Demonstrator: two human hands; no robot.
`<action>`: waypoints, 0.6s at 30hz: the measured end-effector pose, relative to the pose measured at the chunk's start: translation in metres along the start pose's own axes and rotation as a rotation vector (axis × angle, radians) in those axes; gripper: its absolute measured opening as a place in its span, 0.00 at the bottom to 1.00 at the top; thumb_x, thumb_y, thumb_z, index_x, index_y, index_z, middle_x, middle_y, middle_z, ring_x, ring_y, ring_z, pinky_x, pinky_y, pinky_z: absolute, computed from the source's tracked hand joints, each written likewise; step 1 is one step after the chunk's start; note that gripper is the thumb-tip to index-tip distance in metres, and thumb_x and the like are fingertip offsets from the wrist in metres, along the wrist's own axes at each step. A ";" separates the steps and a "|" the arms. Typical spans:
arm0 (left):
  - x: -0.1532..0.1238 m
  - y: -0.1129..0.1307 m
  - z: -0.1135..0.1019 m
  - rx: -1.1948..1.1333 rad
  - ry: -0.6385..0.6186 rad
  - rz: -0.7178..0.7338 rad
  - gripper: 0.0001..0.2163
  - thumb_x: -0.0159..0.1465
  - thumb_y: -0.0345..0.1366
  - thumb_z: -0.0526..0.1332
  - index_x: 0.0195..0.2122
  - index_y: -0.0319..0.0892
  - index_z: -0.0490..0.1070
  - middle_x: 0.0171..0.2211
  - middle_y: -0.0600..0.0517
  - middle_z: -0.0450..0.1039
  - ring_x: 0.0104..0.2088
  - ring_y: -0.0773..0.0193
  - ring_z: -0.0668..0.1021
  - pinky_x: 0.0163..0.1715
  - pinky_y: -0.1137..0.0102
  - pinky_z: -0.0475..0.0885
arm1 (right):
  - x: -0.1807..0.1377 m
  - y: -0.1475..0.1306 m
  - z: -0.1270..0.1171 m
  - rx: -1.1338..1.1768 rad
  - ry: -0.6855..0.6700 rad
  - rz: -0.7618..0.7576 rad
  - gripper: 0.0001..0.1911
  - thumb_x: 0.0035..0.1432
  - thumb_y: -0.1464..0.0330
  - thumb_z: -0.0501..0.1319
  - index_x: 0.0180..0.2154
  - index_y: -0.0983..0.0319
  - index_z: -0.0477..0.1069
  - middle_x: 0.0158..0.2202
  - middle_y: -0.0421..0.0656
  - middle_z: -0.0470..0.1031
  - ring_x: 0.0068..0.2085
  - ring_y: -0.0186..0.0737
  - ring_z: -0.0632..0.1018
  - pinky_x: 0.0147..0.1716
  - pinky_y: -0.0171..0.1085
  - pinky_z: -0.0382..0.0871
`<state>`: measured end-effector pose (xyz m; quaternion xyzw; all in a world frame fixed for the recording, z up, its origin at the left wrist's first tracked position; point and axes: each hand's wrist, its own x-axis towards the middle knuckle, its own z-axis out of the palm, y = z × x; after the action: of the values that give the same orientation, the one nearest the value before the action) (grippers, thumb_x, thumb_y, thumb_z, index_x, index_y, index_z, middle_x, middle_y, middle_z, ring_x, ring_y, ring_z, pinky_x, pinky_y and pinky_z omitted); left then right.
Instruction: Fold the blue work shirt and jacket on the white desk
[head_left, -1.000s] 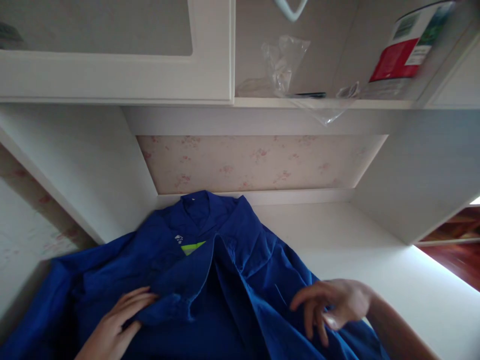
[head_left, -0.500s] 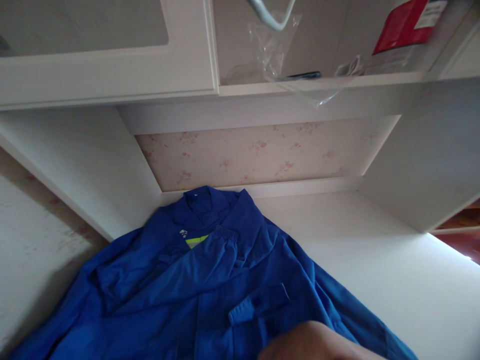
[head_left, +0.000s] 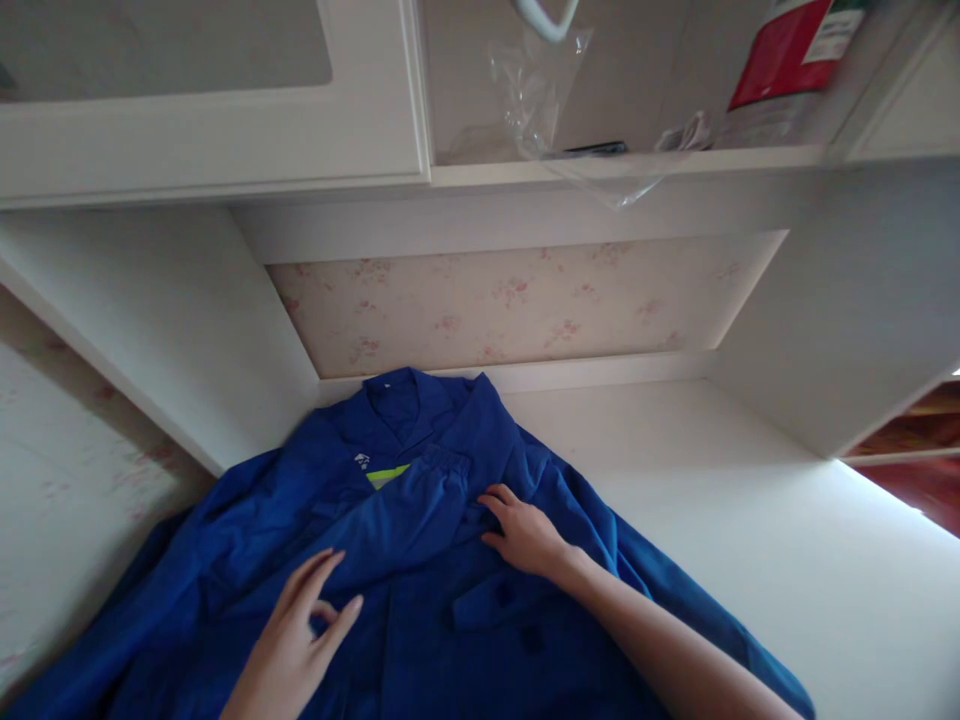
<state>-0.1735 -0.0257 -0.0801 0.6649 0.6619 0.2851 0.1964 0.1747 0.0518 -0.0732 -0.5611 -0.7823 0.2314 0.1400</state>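
A blue jacket (head_left: 420, 590) lies spread on the white desk (head_left: 750, 520), collar toward the back wall, its lower part cut off by the frame edge. The right hand (head_left: 525, 532) rests flat on the cloth near the folded sleeve cuff, fingers spread, gripping nothing. The left hand (head_left: 296, 630) hovers just over the jacket, open with fingers loosely curled, wrist out of frame. On the shelf (head_left: 637, 160) above, a clear bag (head_left: 536, 95) and a red can (head_left: 787, 60) are blurred
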 end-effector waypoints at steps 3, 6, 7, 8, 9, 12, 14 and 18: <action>0.028 0.014 0.035 0.148 -0.052 0.002 0.28 0.63 0.54 0.55 0.60 0.45 0.61 0.60 0.43 0.62 0.35 0.60 0.81 0.41 0.63 0.77 | -0.003 0.000 0.012 -0.091 0.033 0.010 0.24 0.61 0.64 0.58 0.59 0.56 0.65 0.62 0.47 0.64 0.47 0.49 0.78 0.43 0.44 0.73; 0.041 0.010 0.051 0.240 -0.042 0.000 0.20 0.66 0.50 0.50 0.52 0.45 0.66 0.55 0.45 0.67 0.36 0.56 0.81 0.36 0.62 0.75 | -0.003 -0.003 0.014 -0.145 0.058 0.009 0.19 0.65 0.61 0.54 0.55 0.55 0.67 0.59 0.45 0.66 0.44 0.48 0.79 0.39 0.42 0.73; 0.042 0.007 0.053 0.233 -0.040 0.005 0.17 0.67 0.48 0.49 0.49 0.45 0.67 0.52 0.45 0.68 0.37 0.55 0.81 0.35 0.62 0.75 | -0.002 -0.003 0.014 -0.158 0.064 0.010 0.18 0.65 0.60 0.54 0.54 0.55 0.67 0.58 0.45 0.67 0.43 0.47 0.79 0.37 0.42 0.73; 0.041 0.003 0.054 0.218 -0.045 0.015 0.16 0.67 0.47 0.49 0.46 0.46 0.68 0.49 0.46 0.70 0.38 0.54 0.81 0.35 0.63 0.74 | -0.001 -0.003 0.013 -0.169 0.069 0.012 0.17 0.65 0.60 0.54 0.54 0.55 0.67 0.58 0.45 0.67 0.43 0.46 0.80 0.36 0.41 0.73; 0.040 -0.001 0.053 0.201 -0.050 0.025 0.14 0.67 0.46 0.48 0.43 0.46 0.68 0.46 0.47 0.72 0.39 0.54 0.81 0.35 0.63 0.73 | 0.000 -0.003 0.013 -0.177 0.073 0.013 0.16 0.65 0.61 0.54 0.53 0.55 0.67 0.57 0.45 0.67 0.42 0.46 0.80 0.36 0.40 0.73; 0.036 -0.009 0.052 0.138 -0.060 0.036 0.11 0.66 0.46 0.49 0.38 0.48 0.67 0.39 0.49 0.74 0.39 0.55 0.80 0.37 0.64 0.72 | 0.001 -0.002 0.012 -0.193 0.079 0.014 0.16 0.65 0.61 0.54 0.53 0.55 0.67 0.56 0.45 0.68 0.41 0.45 0.80 0.35 0.40 0.72; 0.035 -0.011 0.053 0.088 -0.061 0.030 0.11 0.65 0.47 0.51 0.37 0.49 0.67 0.37 0.51 0.75 0.39 0.56 0.81 0.38 0.65 0.72 | 0.002 -0.004 0.013 -0.196 0.080 0.011 0.17 0.63 0.59 0.57 0.52 0.56 0.67 0.56 0.46 0.68 0.41 0.47 0.80 0.35 0.40 0.72; 0.040 -0.010 0.041 -0.013 -0.095 -0.016 0.14 0.63 0.52 0.52 0.35 0.48 0.68 0.29 0.53 0.77 0.31 0.57 0.81 0.34 0.66 0.75 | 0.009 -0.013 0.013 -0.165 0.085 0.011 0.21 0.58 0.52 0.61 0.47 0.57 0.71 0.52 0.48 0.71 0.39 0.50 0.80 0.34 0.41 0.71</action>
<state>-0.1563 0.0194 -0.1134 0.6710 0.6553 0.2559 0.2340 0.1543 0.0545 -0.0779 -0.5842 -0.7890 0.1430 0.1253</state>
